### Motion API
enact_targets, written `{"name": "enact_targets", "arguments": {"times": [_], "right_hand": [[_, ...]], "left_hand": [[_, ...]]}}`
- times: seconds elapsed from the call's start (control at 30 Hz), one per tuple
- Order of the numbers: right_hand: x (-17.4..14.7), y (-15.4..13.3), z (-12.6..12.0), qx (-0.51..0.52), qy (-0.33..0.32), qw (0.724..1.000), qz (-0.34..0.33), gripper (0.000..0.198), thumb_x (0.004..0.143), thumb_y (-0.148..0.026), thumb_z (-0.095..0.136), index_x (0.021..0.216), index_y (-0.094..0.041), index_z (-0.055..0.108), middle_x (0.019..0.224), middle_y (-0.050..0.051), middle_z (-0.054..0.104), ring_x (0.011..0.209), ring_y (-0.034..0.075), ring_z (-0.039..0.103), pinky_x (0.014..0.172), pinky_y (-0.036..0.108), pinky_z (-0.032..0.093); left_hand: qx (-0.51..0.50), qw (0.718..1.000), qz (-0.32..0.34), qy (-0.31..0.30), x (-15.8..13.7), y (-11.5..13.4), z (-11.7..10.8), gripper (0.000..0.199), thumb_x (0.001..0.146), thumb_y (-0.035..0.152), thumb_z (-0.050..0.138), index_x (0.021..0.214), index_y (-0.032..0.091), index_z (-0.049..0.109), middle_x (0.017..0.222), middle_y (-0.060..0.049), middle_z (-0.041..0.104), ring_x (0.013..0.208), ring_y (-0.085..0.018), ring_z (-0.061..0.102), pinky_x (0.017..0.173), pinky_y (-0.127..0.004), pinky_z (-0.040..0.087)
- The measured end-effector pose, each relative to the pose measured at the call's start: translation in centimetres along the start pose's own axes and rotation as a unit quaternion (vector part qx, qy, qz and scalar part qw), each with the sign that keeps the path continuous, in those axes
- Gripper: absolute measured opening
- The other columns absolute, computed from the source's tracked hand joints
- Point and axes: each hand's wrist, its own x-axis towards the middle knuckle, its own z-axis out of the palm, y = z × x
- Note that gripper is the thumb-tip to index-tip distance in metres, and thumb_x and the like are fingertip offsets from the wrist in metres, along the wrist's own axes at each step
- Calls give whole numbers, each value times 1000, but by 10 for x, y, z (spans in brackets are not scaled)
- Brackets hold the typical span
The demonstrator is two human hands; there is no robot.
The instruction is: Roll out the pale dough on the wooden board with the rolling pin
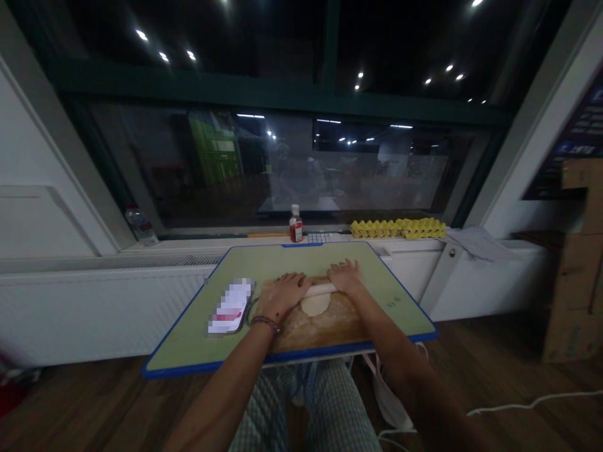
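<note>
Checkered pants [336,402] below, left hand [283,294] and right hand [346,277] lie fingers-out on opposite ends of the rolling pin [321,289], dough [315,306] between them, so imo press evenly.

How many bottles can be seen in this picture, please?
2. One clear bottle is at the left end of the windowsill; the other, a white-capped bottle, stands near its middle. I cannot exclude hidden ones.
</note>
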Motion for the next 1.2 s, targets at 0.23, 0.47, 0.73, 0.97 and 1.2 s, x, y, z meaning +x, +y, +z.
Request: {"name": "enact_targets", "arguments": {"times": [0.23, 0.47, 0.73, 0.97, 1.2], "right_hand": [[-12, 2, -5, 0, -6, 999, -34, 45, 100, -38, 27, 131, -26, 57, 140, 8, 55, 134, 26, 40, 108, 51, 24], [-53, 6, 16, 27, 104, 993, -42, 48, 101, -34, 24, 127, -20, 62, 135, 11, 59, 132, 24, 44, 110, 44, 24], [-76, 1, 25, 54, 132, 990, -7, 49, 100, -37, 25, 131, -20, 60, 138, 9, 58, 132, 23, 46, 114, 44, 22], [-80, -20, 18, 45, 146, 988, -14, 45, 99, -31, 29, 119, -19, 67, 132, 12, 61, 126, 26, 51, 115, 48, 16], [-57, -21, 8, 20, 89, 995, -44, 47, 101, -34, 26, 121, -19, 66, 124, 13, 66, 120, 26, 57, 108, 45, 27]], "left_hand": [[7, 1000, -6, 13, -11, 9, -4, 55, 100, 50, 23, 131, 21, 58, 139, -9, 57, 130, -26, 49, 110, -42, 32], [0, 998, 62, 26, -50, 19, -14, 61, 97, 55, 34, 145, 18, 43, 151, -11, 43, 140, -26, 37, 116, -41, 25], [-2, 998, 29, 62, -80, 33, -6, 75, 93, 64, 36, 149, 14, 36, 156, -15, 34, 144, -30, 29, 117, -46, 27], [8, 997, 44, 70, -83, 33, -2, 77, 94, 65, 31, 149, 11, 36, 155, -15, 34, 144, -29, 29, 118, -44, 24], [-5, 998, 28, 58, -51, 24, -1, 68, 97, 61, 26, 144, 15, 45, 152, -13, 41, 143, -27, 32, 118, -44, 24]]}}
